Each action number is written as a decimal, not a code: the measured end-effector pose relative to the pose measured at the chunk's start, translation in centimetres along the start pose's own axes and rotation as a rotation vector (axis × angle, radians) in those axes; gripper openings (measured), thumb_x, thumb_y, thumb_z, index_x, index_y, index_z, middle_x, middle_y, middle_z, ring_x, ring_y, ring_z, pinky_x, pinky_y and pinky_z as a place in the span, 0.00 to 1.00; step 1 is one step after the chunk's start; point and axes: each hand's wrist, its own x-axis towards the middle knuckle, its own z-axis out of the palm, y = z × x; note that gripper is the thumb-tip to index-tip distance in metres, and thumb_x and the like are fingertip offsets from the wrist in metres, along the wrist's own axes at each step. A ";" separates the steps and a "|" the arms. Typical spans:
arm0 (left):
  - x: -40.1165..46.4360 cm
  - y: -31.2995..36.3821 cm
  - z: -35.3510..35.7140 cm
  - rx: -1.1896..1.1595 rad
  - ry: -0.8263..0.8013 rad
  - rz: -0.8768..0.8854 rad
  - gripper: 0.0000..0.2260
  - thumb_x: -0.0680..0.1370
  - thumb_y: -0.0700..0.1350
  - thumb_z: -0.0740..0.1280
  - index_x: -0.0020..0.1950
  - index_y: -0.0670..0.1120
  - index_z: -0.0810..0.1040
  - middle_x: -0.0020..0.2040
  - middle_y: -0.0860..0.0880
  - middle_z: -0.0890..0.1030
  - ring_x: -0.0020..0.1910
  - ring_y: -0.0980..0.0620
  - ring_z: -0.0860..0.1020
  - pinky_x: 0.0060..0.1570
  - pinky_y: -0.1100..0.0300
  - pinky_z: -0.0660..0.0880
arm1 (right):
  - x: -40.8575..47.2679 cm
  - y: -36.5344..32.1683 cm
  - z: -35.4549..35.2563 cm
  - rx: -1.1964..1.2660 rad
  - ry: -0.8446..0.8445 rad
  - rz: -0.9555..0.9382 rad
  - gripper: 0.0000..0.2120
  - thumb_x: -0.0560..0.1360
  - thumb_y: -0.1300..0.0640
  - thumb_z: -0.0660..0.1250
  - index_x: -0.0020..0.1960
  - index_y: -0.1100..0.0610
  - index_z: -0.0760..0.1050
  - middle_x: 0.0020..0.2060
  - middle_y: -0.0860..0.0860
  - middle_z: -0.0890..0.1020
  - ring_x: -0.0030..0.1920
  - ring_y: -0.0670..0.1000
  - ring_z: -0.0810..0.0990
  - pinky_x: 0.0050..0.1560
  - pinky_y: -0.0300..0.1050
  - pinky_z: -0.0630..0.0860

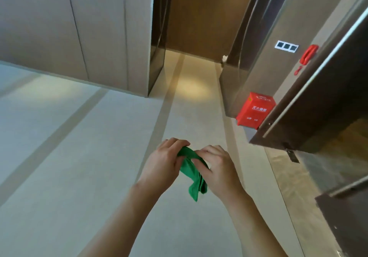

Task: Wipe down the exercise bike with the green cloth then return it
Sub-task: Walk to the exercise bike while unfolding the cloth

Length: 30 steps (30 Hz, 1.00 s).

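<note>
A green cloth point(192, 174) hangs bunched between both hands, low in the middle of the head view, above a pale tiled floor. My left hand point(162, 164) grips its upper end with curled fingers. My right hand point(216, 169) holds the cloth from the right side, fingers curled over it. A loose corner of the cloth dangles below the hands. No exercise bike is in view.
A corridor point(187, 81) runs ahead between beige wall panels point(83, 33). A red fire extinguisher box point(255, 109) stands on the floor at the right wall. A dark open door point(318, 105) with a long metal handle juts in from the right.
</note>
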 end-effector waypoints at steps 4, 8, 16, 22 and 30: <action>-1.6 -4.5 -5.6 0.067 0.122 -0.134 0.16 0.79 0.40 0.73 0.66 0.49 0.80 0.56 0.54 0.81 0.55 0.52 0.78 0.54 0.65 0.72 | 5.0 -4.5 4.3 0.086 -0.096 -0.141 0.09 0.82 0.50 0.65 0.55 0.48 0.84 0.43 0.40 0.80 0.48 0.49 0.75 0.51 0.54 0.75; -3.7 -8.3 -10.6 0.143 0.248 -0.267 0.16 0.80 0.45 0.72 0.67 0.53 0.78 0.57 0.56 0.79 0.54 0.54 0.77 0.52 0.61 0.75 | 9.0 -9.0 8.9 0.152 -0.177 -0.264 0.10 0.82 0.49 0.65 0.56 0.49 0.84 0.43 0.41 0.80 0.47 0.48 0.75 0.50 0.54 0.76; -5.8 -14.0 -18.0 0.291 0.442 -0.500 0.19 0.80 0.48 0.72 0.69 0.55 0.75 0.60 0.60 0.78 0.55 0.60 0.75 0.52 0.65 0.74 | 16.0 -16.5 17.3 0.320 -0.302 -0.457 0.16 0.82 0.43 0.62 0.57 0.49 0.84 0.42 0.39 0.78 0.47 0.45 0.75 0.49 0.53 0.78; -4.7 -18.4 -22.8 0.376 0.553 -0.604 0.18 0.77 0.40 0.74 0.64 0.53 0.75 0.57 0.60 0.77 0.50 0.58 0.78 0.49 0.67 0.76 | 22.6 -20.9 22.8 0.432 -0.405 -0.567 0.15 0.82 0.42 0.62 0.55 0.47 0.84 0.40 0.37 0.76 0.46 0.45 0.75 0.49 0.50 0.77; 0.0 -25.0 -25.9 0.502 0.633 -0.570 0.12 0.75 0.37 0.75 0.58 0.46 0.83 0.55 0.56 0.81 0.47 0.56 0.81 0.48 0.61 0.80 | 31.5 -23.0 27.5 0.571 -0.509 -0.554 0.12 0.78 0.45 0.64 0.51 0.47 0.85 0.39 0.40 0.79 0.42 0.46 0.80 0.41 0.47 0.78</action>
